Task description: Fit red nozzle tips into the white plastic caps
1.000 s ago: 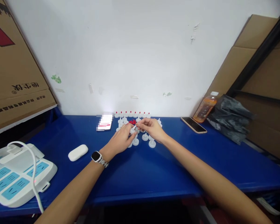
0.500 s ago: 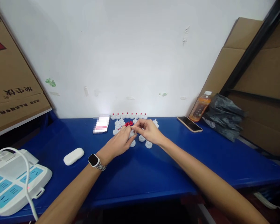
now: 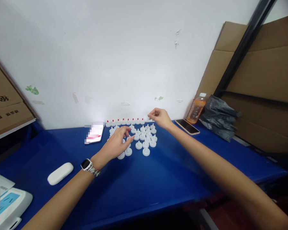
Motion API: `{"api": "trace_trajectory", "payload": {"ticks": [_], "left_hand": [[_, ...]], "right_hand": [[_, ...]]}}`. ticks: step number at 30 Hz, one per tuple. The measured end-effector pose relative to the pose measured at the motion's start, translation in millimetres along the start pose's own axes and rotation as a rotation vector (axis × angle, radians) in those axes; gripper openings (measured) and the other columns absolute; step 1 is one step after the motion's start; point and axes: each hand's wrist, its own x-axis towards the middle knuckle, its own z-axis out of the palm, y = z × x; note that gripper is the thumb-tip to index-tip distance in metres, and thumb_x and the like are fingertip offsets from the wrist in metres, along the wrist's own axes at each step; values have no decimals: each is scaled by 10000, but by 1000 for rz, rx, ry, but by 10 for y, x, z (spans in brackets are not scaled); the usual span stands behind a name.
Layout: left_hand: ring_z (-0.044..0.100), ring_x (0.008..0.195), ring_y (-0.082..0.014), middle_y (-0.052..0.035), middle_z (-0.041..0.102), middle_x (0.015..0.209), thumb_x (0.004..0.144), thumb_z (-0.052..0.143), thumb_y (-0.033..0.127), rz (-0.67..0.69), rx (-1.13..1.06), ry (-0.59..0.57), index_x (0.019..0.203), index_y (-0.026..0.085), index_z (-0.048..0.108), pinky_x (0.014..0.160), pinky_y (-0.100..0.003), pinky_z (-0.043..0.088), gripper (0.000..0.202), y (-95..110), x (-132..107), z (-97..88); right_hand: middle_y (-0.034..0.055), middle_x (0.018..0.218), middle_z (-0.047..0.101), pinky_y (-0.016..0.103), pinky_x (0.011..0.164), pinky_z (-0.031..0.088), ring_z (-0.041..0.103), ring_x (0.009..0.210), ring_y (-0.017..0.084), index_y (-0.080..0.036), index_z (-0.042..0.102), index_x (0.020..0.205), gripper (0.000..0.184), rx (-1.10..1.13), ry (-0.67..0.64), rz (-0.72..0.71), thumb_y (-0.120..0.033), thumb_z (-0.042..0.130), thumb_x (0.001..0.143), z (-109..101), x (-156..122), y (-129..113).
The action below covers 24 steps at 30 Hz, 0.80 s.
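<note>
My right hand (image 3: pixel 160 117) is at the right end of the back row, thumb and fingers pinched on a small white nozzle cap that they mostly hide. My left hand (image 3: pixel 117 142) hovers among the loose white nozzle caps (image 3: pixel 146 152), its fingers apart. By its fingertips shows a bit of red (image 3: pixel 129 130), and the hand covers what lies beneath. Along the wall stand several white caps with red tips (image 3: pixel 128 121) in a line. The loose caps have bare white spouts.
On the blue table (image 3: pixel 144 188) lie a lit phone (image 3: pixel 96 132), a white case (image 3: pixel 60 173) and a dark-screened phone (image 3: pixel 187 126). An orange drink bottle (image 3: pixel 196 108) and a black plastic bag (image 3: pixel 218 116) stand at right. A power strip (image 3: pixel 9 204) is at front left.
My hands have parted. The right moved up and right to the row's end; the left, which held a white cap, has opened and lies left of the loose caps. The view has shifted right.
</note>
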Motion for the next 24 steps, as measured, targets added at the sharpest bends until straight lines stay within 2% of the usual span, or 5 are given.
{"api": "trace_trajectory", "payload": {"ticks": [3, 6, 14, 20, 24], "left_hand": [[577, 963, -242, -75, 613, 998, 940, 490, 456, 30, 22, 1, 1140, 207, 565, 760, -369, 482, 328, 25, 106, 58], [573, 940, -235, -62, 613, 970, 942, 487, 435, 55, 28, 36, 1098, 210, 581, 812, -387, 478, 290, 3, 144, 155], [558, 976, -227, -56, 603, 988, 954, 477, 414, 62, 6, 53, 1067, 220, 597, 886, -399, 452, 254, -85, 5, 197], [560, 965, -228, -58, 605, 988, 953, 474, 422, 59, 7, 52, 1067, 218, 598, 879, -399, 456, 265, -98, 1, 195], [576, 947, -222, -54, 610, 964, 960, 460, 438, 38, 6, 47, 1072, 218, 597, 862, -394, 463, 282, -109, -23, 137]], "right_hand": [[70, 789, 745, 232, 656, 480, 665, 708, 145, -134, 681, 816, 94, -309, -21, 70, -183, 601, 818, -44, 280, 180], [81, 810, 753, 227, 690, 485, 677, 756, 156, -129, 713, 824, 132, -489, -94, 100, -135, 583, 805, 58, 464, 322], [136, 871, 749, 267, 746, 489, 685, 830, 219, -124, 741, 802, 162, -614, -194, 120, -83, 626, 695, 355, 637, 593], [119, 899, 750, 237, 739, 487, 686, 820, 187, -131, 746, 865, 171, -635, -197, 140, -130, 630, 739, 398, 616, 618], [102, 939, 750, 243, 752, 478, 684, 845, 182, -148, 731, 958, 204, -628, -162, 133, -198, 611, 800, 356, 486, 552]]}}
